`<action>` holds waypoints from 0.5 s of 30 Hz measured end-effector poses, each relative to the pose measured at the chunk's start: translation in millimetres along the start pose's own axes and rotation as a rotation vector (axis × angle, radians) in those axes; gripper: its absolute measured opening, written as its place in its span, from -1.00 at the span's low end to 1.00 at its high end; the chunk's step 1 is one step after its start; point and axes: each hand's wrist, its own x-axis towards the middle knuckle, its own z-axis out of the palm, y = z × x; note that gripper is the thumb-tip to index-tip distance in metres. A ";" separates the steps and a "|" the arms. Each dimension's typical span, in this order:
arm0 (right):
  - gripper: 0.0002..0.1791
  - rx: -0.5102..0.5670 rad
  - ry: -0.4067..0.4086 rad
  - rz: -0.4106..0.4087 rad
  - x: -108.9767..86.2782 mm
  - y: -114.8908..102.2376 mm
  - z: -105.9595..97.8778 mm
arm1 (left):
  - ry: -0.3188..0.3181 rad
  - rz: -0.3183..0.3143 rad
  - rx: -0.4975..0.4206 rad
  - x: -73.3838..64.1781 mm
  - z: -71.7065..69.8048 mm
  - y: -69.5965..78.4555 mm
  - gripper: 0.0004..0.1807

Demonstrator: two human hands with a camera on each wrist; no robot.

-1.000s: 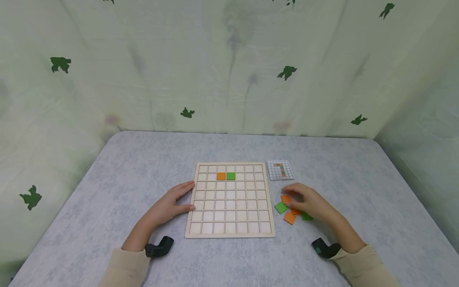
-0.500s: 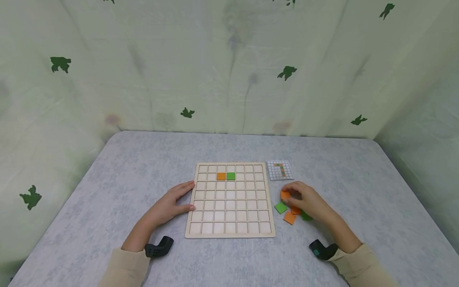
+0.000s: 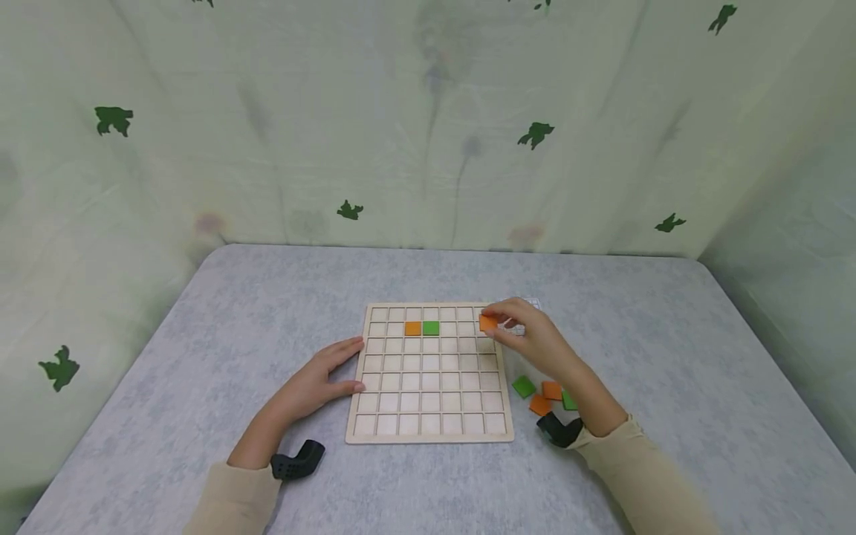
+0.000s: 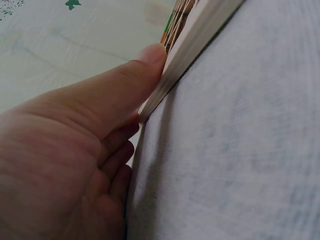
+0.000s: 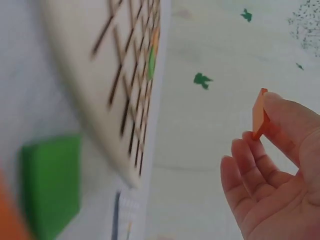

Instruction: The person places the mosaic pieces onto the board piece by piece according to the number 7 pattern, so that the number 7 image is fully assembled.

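Note:
My right hand (image 3: 538,340) pinches an orange square tile (image 3: 487,322) between thumb and fingertips, above the upper right corner of a wooden grid board (image 3: 428,440). In the right wrist view the pinched tile (image 5: 258,116) stands on edge, off the board. An orange tile (image 3: 413,328) and a green tile (image 3: 431,328) lie side by side in the board's second row from the far edge. My left hand (image 3: 309,383) rests at the board's left side, thumb and fingers spread along it; in the left wrist view the thumb (image 4: 145,62) touches the board's edge.
Right of the board lie loose tiles: a green one (image 3: 524,386), an orange one (image 3: 551,390), a nearer orange one (image 3: 540,405) and a green one (image 3: 569,401) partly behind my forearm. A small grid pattern card (image 3: 533,303) is mostly hidden behind my right hand.
My right hand has picked an orange tile from the loose pile and moved it left and away over the board's upper right corner. The left hand has stayed put.

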 end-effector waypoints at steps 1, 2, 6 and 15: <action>-0.65 0.012 0.009 -0.013 5.5 -2.2 2.9 | 0.000 -0.001 -0.002 0.1 0.1 0.1 -0.15; -0.65 0.027 0.017 -0.025 10.7 -4.4 5.9 | -0.001 -0.001 -0.003 0.2 0.1 0.2 -0.15; -0.65 0.080 0.036 -0.042 29.4 -7.7 20.9 | 0.001 -0.002 -0.005 0.1 0.2 0.2 -0.15; -0.64 0.156 0.040 0.089 45.8 11.1 52.0 | -0.001 -0.014 -0.003 -0.3 -0.2 0.7 -0.14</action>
